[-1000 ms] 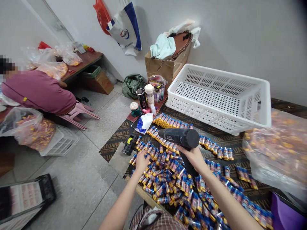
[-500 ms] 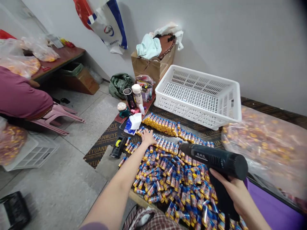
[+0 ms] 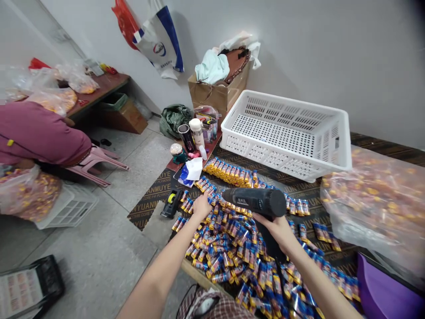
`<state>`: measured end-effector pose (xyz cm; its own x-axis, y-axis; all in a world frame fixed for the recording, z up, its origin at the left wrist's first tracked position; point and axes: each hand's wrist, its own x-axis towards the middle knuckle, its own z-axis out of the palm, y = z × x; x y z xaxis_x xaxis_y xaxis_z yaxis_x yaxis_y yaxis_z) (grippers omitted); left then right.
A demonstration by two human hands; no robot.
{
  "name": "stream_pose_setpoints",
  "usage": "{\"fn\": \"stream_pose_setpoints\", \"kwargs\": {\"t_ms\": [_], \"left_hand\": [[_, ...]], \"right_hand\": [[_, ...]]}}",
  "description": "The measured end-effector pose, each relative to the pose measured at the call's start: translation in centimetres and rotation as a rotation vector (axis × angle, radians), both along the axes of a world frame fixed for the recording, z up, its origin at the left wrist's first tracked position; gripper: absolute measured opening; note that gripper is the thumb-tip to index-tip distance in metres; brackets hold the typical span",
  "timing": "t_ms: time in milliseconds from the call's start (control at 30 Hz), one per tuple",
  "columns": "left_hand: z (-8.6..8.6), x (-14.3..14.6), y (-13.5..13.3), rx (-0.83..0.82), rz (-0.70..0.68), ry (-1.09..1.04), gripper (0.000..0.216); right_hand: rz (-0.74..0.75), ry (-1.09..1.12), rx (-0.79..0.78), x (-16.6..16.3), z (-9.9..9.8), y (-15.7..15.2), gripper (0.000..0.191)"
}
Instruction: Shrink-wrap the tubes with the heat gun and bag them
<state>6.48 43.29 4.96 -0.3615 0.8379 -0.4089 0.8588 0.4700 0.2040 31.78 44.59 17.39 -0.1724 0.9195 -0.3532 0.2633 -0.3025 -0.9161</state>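
Small tubes with blue tops and yellow ends lie heaped in front of me, and several behind stand packed in a neat row. My left hand rests at the left end of a front row of tubes, fingers partly outstretched and touching them; their tips are partly hidden. My right hand is wrapped round the grip of a black hair dryer. Its nozzle points left over the front row, close to my left hand.
A white plastic crate stands behind the tubes. At right are a large clear bag and a purple bin. A tape dispenser, tissue pack and cups line the left. Another person sits further left.
The hair dryer has moved left along the row, nearer my left hand. My left hand has drawn slightly back and its fingers are less spread. The view has shifted a little.
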Motion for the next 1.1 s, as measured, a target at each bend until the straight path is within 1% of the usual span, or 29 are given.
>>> {"fn": "stream_pose_setpoints", "kwargs": {"t_ms": [100,200,267,367,433,500,667,800,933,1100], "left_hand": [[-0.2,-1.1,-2.1,0.028,0.151,-0.043,0.04],[-0.6,-1.9,-4.1,0.125,0.284,-0.177,0.047],[-1.0,-2.2,-5.4,0.241,0.298,-0.292,0.054],[-1.7,-2.0,-7.0,0.372,0.291,-0.421,0.057],[-1.9,-1.8,-8.0,0.423,0.317,-0.458,0.054],[-2.0,-1.7,-8.8,0.471,0.345,-0.453,0.049],[-1.8,-1.7,-10.0,0.5,0.389,-0.408,0.034],[-1.5,-1.4,-9.8,0.535,0.384,-0.372,0.027],[-0.5,-0.6,-8.5,0.596,0.321,-0.352,0.023],[0.7,0.5,-6.0,0.614,0.213,-0.288,0.022]], "right_hand": [[0.046,0.043,-0.002,-2.6,-1.3,1.0,0.041],[0.092,0.042,0.096,-5.0,-2.7,2.2,0.036],[0.102,0.035,0.157,-6.4,-3.6,2.9,0.035],[0.116,0.056,0.178,-7.8,-4.3,3.5,0.037],[0.147,0.076,0.178,-8.2,-4.2,3.5,0.039],[0.178,0.074,0.173,-8.0,-3.6,3.3,0.039],[0.212,0.008,0.123,-5.3,-1.4,1.8,0.039],[0.199,-0.057,0.072,-2.0,-0.2,0.2,0.043],[0.1,-0.087,0.023,1.5,1.0,-1.4,0.049],[-0.08,-0.117,0.025,6.1,2.0,-2.5,0.057]]}}
